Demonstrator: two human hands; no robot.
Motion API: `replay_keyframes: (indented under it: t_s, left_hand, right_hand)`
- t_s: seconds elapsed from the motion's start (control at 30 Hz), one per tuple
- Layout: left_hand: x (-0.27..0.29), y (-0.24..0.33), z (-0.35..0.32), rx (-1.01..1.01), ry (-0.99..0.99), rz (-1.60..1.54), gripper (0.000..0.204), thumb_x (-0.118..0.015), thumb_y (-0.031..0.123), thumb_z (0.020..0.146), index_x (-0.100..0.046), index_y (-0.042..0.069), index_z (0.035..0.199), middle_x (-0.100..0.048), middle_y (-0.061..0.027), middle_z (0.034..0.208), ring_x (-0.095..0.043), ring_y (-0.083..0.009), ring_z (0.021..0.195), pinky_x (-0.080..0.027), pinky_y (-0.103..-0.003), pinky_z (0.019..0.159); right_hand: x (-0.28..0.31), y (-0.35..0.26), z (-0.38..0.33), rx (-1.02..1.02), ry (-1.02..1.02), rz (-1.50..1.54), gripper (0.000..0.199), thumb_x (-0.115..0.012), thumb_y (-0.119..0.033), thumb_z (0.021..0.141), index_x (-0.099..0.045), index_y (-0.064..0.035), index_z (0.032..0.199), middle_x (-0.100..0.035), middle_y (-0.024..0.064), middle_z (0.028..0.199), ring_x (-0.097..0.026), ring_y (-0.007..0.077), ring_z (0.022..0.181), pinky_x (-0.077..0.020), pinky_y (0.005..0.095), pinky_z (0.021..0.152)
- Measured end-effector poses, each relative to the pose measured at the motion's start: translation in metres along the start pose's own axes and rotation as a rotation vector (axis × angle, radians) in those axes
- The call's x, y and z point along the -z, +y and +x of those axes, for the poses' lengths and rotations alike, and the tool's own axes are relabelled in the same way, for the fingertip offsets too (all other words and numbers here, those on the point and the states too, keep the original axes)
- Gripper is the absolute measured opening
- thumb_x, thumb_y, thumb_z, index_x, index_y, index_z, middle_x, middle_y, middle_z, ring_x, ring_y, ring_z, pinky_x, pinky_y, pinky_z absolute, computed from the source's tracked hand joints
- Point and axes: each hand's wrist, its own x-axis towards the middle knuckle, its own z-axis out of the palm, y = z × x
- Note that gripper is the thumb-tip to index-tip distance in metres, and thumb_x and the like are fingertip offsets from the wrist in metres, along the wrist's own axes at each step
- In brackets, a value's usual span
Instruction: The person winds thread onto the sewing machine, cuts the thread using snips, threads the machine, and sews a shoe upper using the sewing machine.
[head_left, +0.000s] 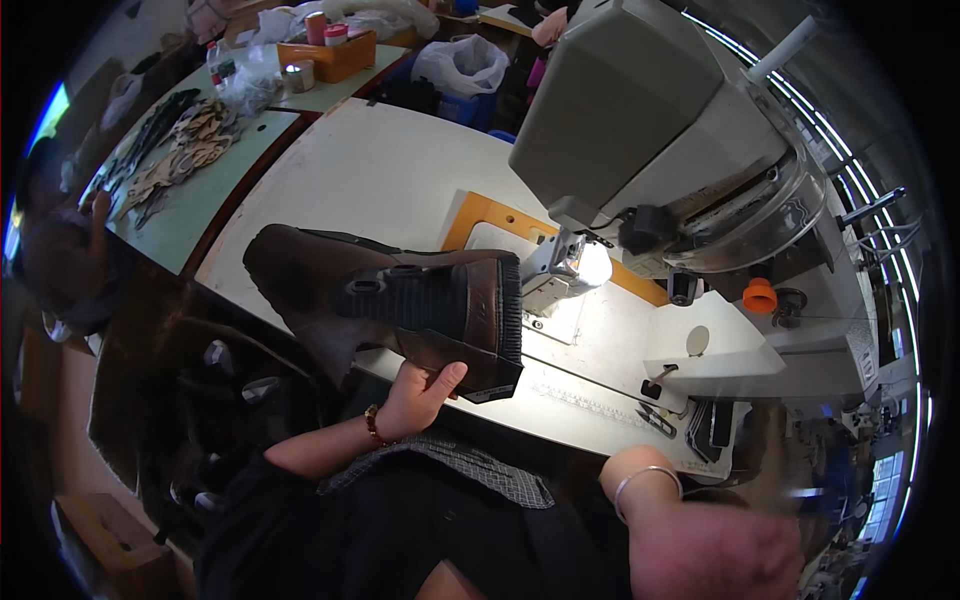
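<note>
My left hand point(415, 400) is closed on the lower edge of a brown leather shoe upper point(310, 285), thumb on top. The upper lies sideways over the front of the white sewing table, with a black ribbed panel and a dark fringed edge on its right. That fringed edge is close beside the lit needle area of a sewing machine point(625, 110). At the lower right, my right hand point(715, 555) is raised away from the table with a bangle at its wrist. It is smeared by motion, so its fingers cannot be made out.
Small scissors point(657, 420) lie by a ruler printed on the white tabletop point(310, 190). Cut leather pieces point(185, 155) cover a green table at the left, near an orange box point(345, 60). Another person point(70, 245) is at far left. Below them is a bin point(130, 400) of dark pieces.
</note>
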Motion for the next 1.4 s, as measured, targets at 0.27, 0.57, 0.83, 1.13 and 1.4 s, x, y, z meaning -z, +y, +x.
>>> replay_keyframes:
  t_s: [0.27, 0.57, 0.83, 1.13, 1.4]
  left_hand:
    - [0.02, -0.002, 0.005, 0.049, -0.002, 0.057, 0.021, -0.055, 0.021, 0.096, -0.059, 0.002, 0.102, -0.061, 0.0008, 0.081, -0.053, -0.0033, 0.065, -0.045, -0.019, 0.055]
    - [0.048, -0.034, -0.029, -0.092, -0.267, 0.623, 0.033, -0.06, 0.018, 0.092, -0.055, 0.0, 0.119, -0.062, -0.0105, 0.106, -0.06, -0.0209, 0.093, -0.047, -0.033, 0.083]
    - [0.073, -0.028, -0.03, 0.191, -0.422, 0.487, 0.039, -0.059, 0.019, 0.091, -0.053, 0.004, 0.127, -0.056, -0.0101, 0.127, -0.056, -0.0198, 0.112, -0.045, -0.033, 0.096]
    - [0.066, -0.006, -0.019, 0.286, -0.008, -0.362, 0.04, -0.056, 0.019, 0.093, -0.048, 0.001, 0.129, -0.059, -0.0136, 0.117, -0.063, -0.0276, 0.1, -0.052, -0.039, 0.086]
    - [0.073, 0.099, -0.014, 0.218, -0.584, 0.657, 0.027, -0.063, 0.002, 0.08, -0.066, 0.0, 0.107, -0.068, -0.0111, 0.096, -0.066, -0.0254, 0.09, -0.05, -0.032, 0.08]
  right_hand:
    - [0.015, 0.031, -0.156, -1.456, -0.316, -0.403, 0.016, -0.05, -0.004, 0.094, -0.06, 0.006, 0.101, -0.063, 0.0094, 0.089, -0.057, 0.0143, 0.078, -0.044, 0.0247, 0.069]
    - [0.005, 0.034, -0.198, -2.114, 0.288, 0.334, 0.041, -0.052, -0.024, 0.098, -0.045, 0.0011, 0.13, -0.056, 0.0068, 0.122, -0.053, 0.0144, 0.109, -0.0404, 0.0296, 0.097]
    - [-0.01, 0.036, -0.194, -1.963, 0.207, 0.549, 0.033, -0.059, -0.015, 0.094, -0.051, 0.0006, 0.122, -0.06, 0.0039, 0.111, -0.053, 0.0102, 0.103, -0.0427, 0.0277, 0.093]
    - [-0.014, 0.056, -0.202, -1.762, 0.112, 0.327, 0.029, -0.057, -0.01, 0.094, -0.054, -0.0001, 0.122, -0.06, 0.0022, 0.109, -0.052, 0.0086, 0.1, -0.0422, 0.0255, 0.09]
    - [-0.016, 0.054, -0.196, -1.713, -0.092, 0.079, 0.034, -0.058, -0.004, 0.091, -0.053, 0.0016, 0.124, -0.063, 0.0087, 0.105, -0.057, 0.0148, 0.095, -0.0456, 0.0274, 0.084]
